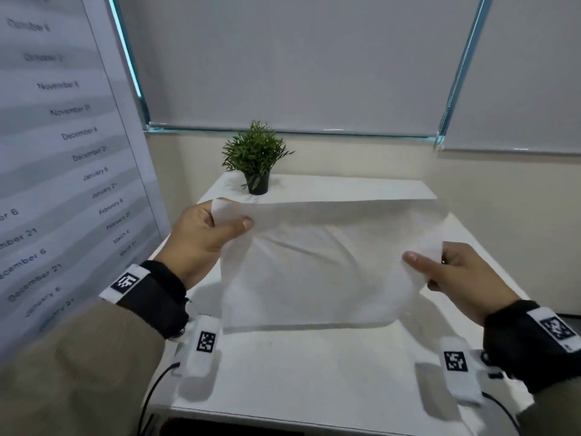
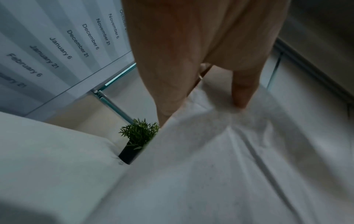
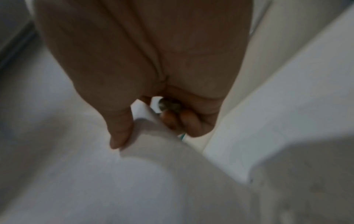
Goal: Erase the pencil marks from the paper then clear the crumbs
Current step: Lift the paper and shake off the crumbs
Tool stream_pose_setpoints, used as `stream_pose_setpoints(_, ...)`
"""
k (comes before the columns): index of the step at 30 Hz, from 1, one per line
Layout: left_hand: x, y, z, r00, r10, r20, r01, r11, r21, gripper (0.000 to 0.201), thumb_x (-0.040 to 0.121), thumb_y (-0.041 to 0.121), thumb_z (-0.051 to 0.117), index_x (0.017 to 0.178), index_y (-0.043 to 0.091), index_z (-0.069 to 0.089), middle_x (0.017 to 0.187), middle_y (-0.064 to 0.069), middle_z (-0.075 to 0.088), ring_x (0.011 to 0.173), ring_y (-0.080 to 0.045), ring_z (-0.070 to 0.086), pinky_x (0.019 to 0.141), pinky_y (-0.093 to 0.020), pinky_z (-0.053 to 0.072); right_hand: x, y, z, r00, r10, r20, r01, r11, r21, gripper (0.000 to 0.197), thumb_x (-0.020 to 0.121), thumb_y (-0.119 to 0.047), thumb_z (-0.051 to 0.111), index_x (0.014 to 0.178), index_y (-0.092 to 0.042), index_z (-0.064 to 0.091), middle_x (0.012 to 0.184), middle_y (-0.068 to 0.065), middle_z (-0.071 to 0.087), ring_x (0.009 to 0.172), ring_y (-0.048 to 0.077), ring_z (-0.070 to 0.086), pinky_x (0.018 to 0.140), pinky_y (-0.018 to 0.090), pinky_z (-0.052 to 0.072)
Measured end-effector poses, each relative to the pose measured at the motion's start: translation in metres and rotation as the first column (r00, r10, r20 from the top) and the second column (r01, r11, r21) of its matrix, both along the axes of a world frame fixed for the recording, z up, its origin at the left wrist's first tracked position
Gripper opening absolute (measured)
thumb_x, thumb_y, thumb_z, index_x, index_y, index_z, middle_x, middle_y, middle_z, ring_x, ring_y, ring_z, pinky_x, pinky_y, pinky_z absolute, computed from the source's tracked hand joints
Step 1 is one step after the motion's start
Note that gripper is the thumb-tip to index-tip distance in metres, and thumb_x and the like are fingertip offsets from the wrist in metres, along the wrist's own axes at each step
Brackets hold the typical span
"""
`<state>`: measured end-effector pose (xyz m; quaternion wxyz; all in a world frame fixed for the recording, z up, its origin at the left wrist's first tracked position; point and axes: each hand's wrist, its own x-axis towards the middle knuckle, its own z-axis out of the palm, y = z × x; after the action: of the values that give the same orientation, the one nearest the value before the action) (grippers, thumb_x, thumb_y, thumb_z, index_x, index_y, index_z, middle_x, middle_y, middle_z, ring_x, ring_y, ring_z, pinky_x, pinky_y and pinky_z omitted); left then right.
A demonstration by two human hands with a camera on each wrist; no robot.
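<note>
A white sheet of paper point(image 1: 317, 262) hangs lifted above the white table point(image 1: 298, 372), sagging and creased in the middle. My left hand point(image 1: 231, 220) pinches its upper left corner, thumb on the near face and fingers behind. My right hand point(image 1: 426, 259) pinches the right edge lower down. In the left wrist view the paper point(image 2: 210, 166) spreads below my left hand point(image 2: 203, 106). In the right wrist view my right hand point(image 3: 149, 131) pinches the paper point(image 3: 134, 174); a small greyish object point(image 3: 168, 105) sits inside its curled fingers, too blurred to identify. No pencil marks or crumbs are discernible.
A small green plant in a black pot point(image 1: 256, 158) stands on a raised white shelf point(image 1: 345, 187) at the back of the table. A large printed board of dates point(image 1: 63, 152) leans close on the left. Window blinds and walls close in behind and to the right.
</note>
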<state>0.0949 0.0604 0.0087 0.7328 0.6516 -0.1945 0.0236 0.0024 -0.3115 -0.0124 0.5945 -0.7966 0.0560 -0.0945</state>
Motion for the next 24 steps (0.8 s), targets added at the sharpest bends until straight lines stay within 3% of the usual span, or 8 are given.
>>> stream_pose_setpoints(2,0.001,0.001,-0.001,0.994,0.104,0.041,-0.107,0.993,0.059,0.027,0.073,0.015,0.091,0.092,0.004,0.077,0.098,-0.019,0.076,0.087,-0.03,0.072,0.082,-0.041,0.058,0.002,-0.002,0.002,0.996,-0.005,0.085,0.008,0.999,-0.033,0.02,0.092,-0.031,0.074,0.097,-0.015,0.083,0.099,0.006,0.082,0.09,0.029,0.076,0.082,0.038,0.052)
stream_pose_setpoints(5,0.005,0.001,0.001,0.971,0.211,0.113,-0.217,0.975,0.051,0.013,0.072,0.018,0.084,0.082,0.011,0.079,0.089,-0.01,0.078,0.079,-0.021,0.073,0.073,-0.03,0.056,0.004,-0.002,0.002,0.989,-0.025,0.147,0.032,0.998,-0.045,0.013,0.096,-0.015,0.07,0.094,-0.013,0.082,0.093,0.001,0.082,0.086,0.016,0.078,0.076,0.027,0.058)
stream_pose_setpoints(7,0.008,0.002,0.0,0.973,0.206,0.106,-0.211,0.977,0.041,0.025,0.073,0.028,0.089,0.087,0.01,0.079,0.094,-0.011,0.078,0.085,-0.023,0.074,0.078,-0.032,0.057,0.005,-0.002,-0.001,0.983,-0.027,0.179,0.033,0.999,-0.028,0.012,0.094,-0.017,0.072,0.089,-0.014,0.083,0.089,0.003,0.082,0.081,0.018,0.077,0.07,0.025,0.058)
stream_pose_setpoints(11,0.006,0.004,-0.008,0.996,0.092,0.003,-0.092,0.99,0.112,0.054,0.062,0.04,0.096,0.103,0.009,0.079,0.113,-0.017,0.074,0.108,-0.035,0.07,0.1,-0.051,0.051,0.005,-0.001,-0.002,0.972,-0.018,0.233,0.023,1.0,-0.016,0.015,0.09,-0.025,0.073,0.092,-0.015,0.084,0.096,0.007,0.081,0.082,0.023,0.072,0.079,0.037,0.053)
stream_pose_setpoints(14,0.003,0.008,-0.013,0.989,0.141,-0.053,-0.132,0.98,0.151,0.054,0.062,0.039,0.096,0.097,0.003,0.078,0.104,-0.019,0.076,0.102,-0.041,0.071,0.096,-0.063,0.052,0.006,-0.001,-0.003,0.956,-0.076,0.284,0.091,0.995,-0.041,0.012,0.092,-0.021,0.074,0.087,-0.024,0.084,0.086,0.005,0.08,0.072,0.016,0.065,0.065,0.029,0.051)
stream_pose_setpoints(18,0.001,-0.003,-0.009,0.971,0.234,0.047,-0.238,0.939,0.248,0.019,0.078,0.018,0.088,0.089,0.005,0.078,0.09,-0.008,0.078,0.089,-0.027,0.075,0.087,-0.047,0.059,0.005,0.007,-0.005,0.962,-0.056,0.267,0.084,0.992,-0.095,0.014,0.091,-0.016,0.076,0.078,-0.018,0.082,0.075,-0.002,0.08,0.062,0.009,0.07,0.059,0.025,0.056)
stream_pose_setpoints(22,0.006,-0.005,-0.004,0.942,0.327,0.074,-0.335,0.916,0.221,0.047,0.07,0.031,0.093,0.093,-0.005,0.075,0.095,-0.019,0.076,0.094,-0.037,0.073,0.089,-0.059,0.056,0.004,0.0,-0.005,0.931,-0.154,0.33,0.174,0.984,-0.033,0.012,0.091,-0.017,0.075,0.081,-0.019,0.08,0.072,-0.013,0.078,0.062,0.001,0.069,0.059,0.018,0.054)
stream_pose_setpoints(24,0.006,-0.004,0.0,0.939,0.334,0.082,-0.344,0.901,0.265,0.053,0.065,0.038,0.092,0.089,-0.006,0.075,0.094,-0.024,0.075,0.085,-0.033,0.072,0.088,-0.06,0.055,0.0,-0.001,-0.007,0.936,-0.141,0.322,0.167,0.985,-0.053,0.011,0.092,-0.015,0.075,0.083,-0.02,0.08,0.073,-0.014,0.078,0.062,-0.001,0.067,0.059,0.014,0.052)
